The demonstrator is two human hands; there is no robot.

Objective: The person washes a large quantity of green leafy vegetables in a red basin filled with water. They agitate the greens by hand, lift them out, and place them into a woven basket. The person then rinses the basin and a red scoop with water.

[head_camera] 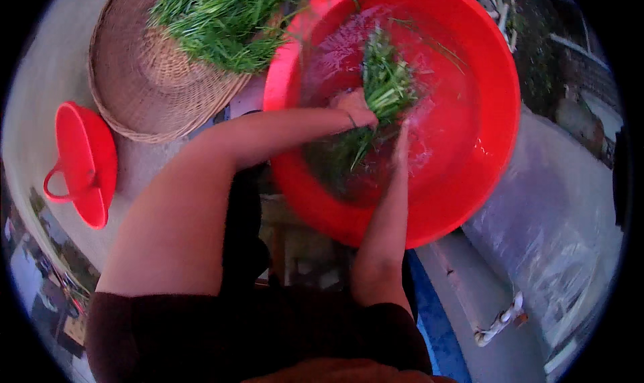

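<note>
A large round red plastic basin (490, 126) holds water, which splashes around a bunch of leafy greens (387, 81). My left hand (357, 106) is closed around the stems of this bunch, inside the basin. My right hand (401, 141) is low at the water beside the bunch, blurred and partly hidden; whether its fingers grip anything cannot be made out. Darker greens (334, 156) lie under the water near the basin's near left side. Loose blades float towards the far right.
A round woven wicker tray (146, 106) with a heap of long greens (226, 26) stands left of the basin. Further left lies a red plastic scoop with a handle (93, 161). Plastic sheeting (548, 222) spreads on the right, and pale stalks (498, 10) lie beyond the basin's far right rim.
</note>
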